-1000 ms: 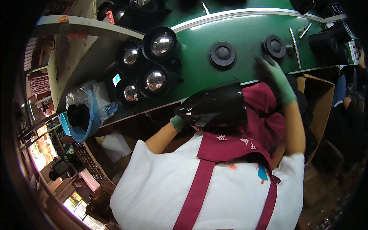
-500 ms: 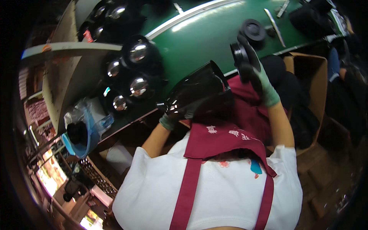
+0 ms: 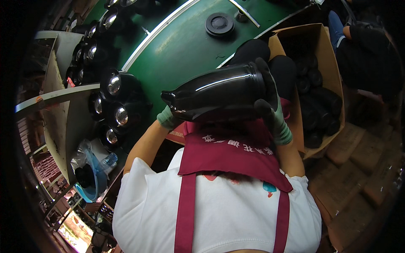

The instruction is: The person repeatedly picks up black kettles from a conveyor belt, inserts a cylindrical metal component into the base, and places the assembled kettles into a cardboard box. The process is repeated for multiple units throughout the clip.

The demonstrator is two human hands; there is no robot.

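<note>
A glossy black jug body (image 3: 211,95) lies on its side above my lap, its narrow spouted end to the left and its wide end to the right. My left hand (image 3: 167,119), in a grey-green glove with dark fingers, supports the spouted end from below; most of its fingers are hidden behind the body. At the wide end, my right hand (image 3: 271,101), gloved alike, wraps round the rim with fingers spread over the end face. The black threaded base cap it carried is now largely covered by the hand and seems to sit against that end.
On the green worktable (image 3: 177,55) lies a round black cap (image 3: 219,24) near a metal strip (image 3: 244,12). Several black jug bodies (image 3: 120,116) stand at the left. A cardboard box (image 3: 333,67) of black parts is on the right. A blue bucket (image 3: 99,179) hangs lower left.
My right hand has brought the black base cap down and left to the wide end of the jug body. The jug body has turned from slanted to nearly level.
</note>
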